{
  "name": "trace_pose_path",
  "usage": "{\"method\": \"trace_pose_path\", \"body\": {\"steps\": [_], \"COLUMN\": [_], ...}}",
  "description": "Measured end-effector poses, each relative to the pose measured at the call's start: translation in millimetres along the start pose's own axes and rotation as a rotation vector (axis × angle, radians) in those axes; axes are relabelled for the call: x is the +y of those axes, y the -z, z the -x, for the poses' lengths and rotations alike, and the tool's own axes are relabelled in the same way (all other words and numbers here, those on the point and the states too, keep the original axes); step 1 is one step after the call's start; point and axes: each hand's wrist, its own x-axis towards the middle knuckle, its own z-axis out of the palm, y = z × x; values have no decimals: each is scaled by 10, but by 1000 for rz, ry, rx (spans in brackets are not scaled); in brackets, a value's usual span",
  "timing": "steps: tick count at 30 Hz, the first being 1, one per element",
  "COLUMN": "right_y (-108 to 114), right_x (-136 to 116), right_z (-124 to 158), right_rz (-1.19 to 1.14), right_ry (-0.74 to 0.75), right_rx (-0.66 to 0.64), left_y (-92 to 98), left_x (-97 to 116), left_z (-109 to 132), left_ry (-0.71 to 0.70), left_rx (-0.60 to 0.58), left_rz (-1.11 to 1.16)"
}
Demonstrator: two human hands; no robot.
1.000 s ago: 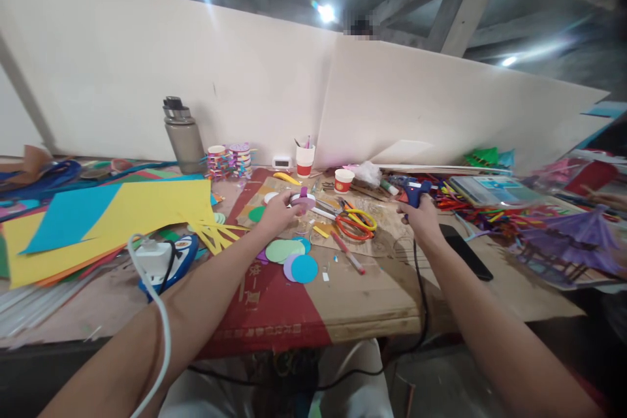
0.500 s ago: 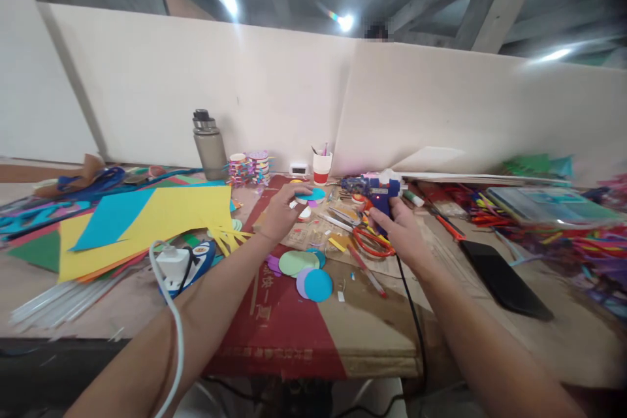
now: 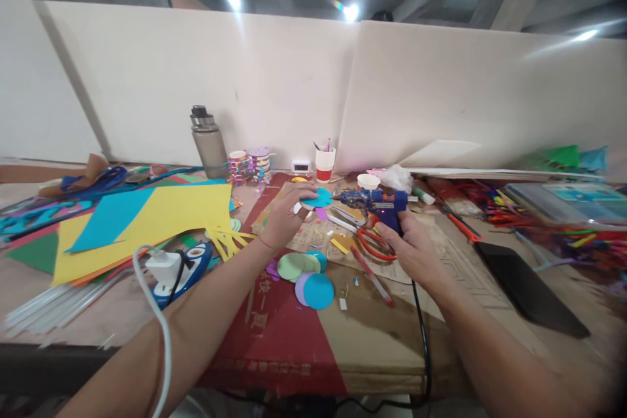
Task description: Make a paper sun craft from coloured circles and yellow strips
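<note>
Well — right hand [image 3: 412, 243] grips glue gun [image 3: 382, 200]; red cardboard [image 3: 289, 339] bears Chinese characters [image 3: 256, 319].

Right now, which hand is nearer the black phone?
Right. The right hand, gripping the glue gun, is left of the phone; the left hand is farther left, holding a blue disc.

Room over front cardboard [image 3: 377, 347], scissors [image 3: 363, 240] near glue gun [image 3: 385, 201]

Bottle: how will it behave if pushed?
The bottle probably tips if pushed high up, being tall and narrow. Once down, it would likely roll, given its round body. Pushed backward, it may lean on the white board behind.
</note>
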Motion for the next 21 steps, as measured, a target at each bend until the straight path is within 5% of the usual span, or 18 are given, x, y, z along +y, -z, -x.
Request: {"method": "trace_pose_path", "body": {"steps": [21], "right_y": [-4], "right_x": [-4], "right_z": [11], "right_rz": [63], "right_ry": [11], "right_rx": [-17], "left_y": [8], "left_x": [14], "left_z": [-6], "left_ry": [43], "left_rx": [2], "left_rz": [-30]}}
